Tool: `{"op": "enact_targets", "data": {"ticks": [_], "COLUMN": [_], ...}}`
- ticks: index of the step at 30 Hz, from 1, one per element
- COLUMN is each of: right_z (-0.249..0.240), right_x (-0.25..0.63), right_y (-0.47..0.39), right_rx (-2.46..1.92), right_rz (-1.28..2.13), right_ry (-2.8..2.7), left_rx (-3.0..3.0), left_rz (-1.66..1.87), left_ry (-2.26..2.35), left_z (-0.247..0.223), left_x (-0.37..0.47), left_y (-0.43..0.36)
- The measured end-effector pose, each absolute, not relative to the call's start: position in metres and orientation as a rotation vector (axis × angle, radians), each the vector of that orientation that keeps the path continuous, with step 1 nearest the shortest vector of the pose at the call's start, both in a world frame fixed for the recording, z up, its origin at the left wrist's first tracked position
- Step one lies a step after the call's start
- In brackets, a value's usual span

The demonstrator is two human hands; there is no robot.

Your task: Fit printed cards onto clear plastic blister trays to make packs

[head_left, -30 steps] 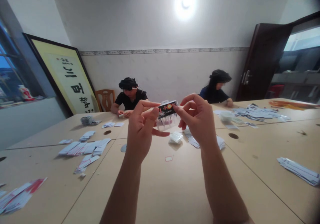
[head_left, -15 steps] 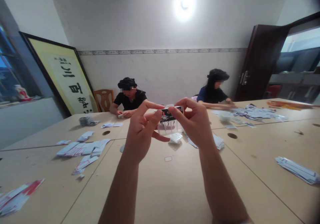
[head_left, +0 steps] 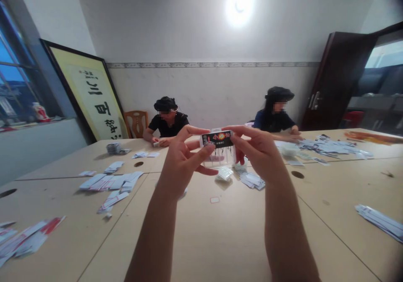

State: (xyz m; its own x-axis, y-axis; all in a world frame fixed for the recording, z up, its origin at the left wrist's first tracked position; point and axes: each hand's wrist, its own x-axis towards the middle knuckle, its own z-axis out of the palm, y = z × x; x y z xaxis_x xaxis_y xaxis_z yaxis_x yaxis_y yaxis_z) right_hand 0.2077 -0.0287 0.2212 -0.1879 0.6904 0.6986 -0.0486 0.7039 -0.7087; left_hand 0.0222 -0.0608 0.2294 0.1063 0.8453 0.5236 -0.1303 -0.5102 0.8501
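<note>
Between my two hands, above the table, is a small clear plastic box [head_left: 218,158] with a black printed label [head_left: 217,139] across its upper part. Several thin dark items show through its clear lower part. My left hand [head_left: 182,158] grips the box's left side, thumb on the label's front and index finger along the top. On the right, my right hand [head_left: 255,149] pinches the upper right corner between thumb and fingers. Below the box on the table lie a small stack of clear plastic cases [head_left: 224,173] and a pile of white cards [head_left: 252,180].
Paper cards [head_left: 110,182] are spread on the left, with red-and-white slips [head_left: 34,240] nearer. A heap of cards [head_left: 330,146] lies at the far right, a strip stack [head_left: 379,221] nearer. Two people [head_left: 168,120] sit across the table [head_left: 217,240].
My right thumb has moved off the label toward the box's right edge, so more of the printing shows. The view has turned slightly left. Both hands keep hold of the box.
</note>
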Motion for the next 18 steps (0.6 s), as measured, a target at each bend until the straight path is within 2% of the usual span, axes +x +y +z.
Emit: {"op": "enact_targets", "data": {"ticks": [6,11,15,18], "right_z": [0.219,0.221,0.226,0.228], "right_x": [0.219,0.225,0.227,0.230], "right_y": [-0.020,-0.017,-0.032,-0.045], "right_rx": [-0.430,-0.420,-0.351,-0.217], "right_rz": [0.828,0.756,0.667,0.634], "right_ry": [-1.746,-1.748,-1.582,-1.545], "left_rx": [1.573,1.519,1.431,1.291], "left_rz": [1.394,1.541,1.731,1.756], "left_ry": [0.653,0.677,0.840,1.140], "left_z": [0.230,0.232,0.225,0.211], "left_x": [0.011,-0.004,-0.030,-0.053], "left_y": [-0.056,-0.045,-0.017,0.013]}}
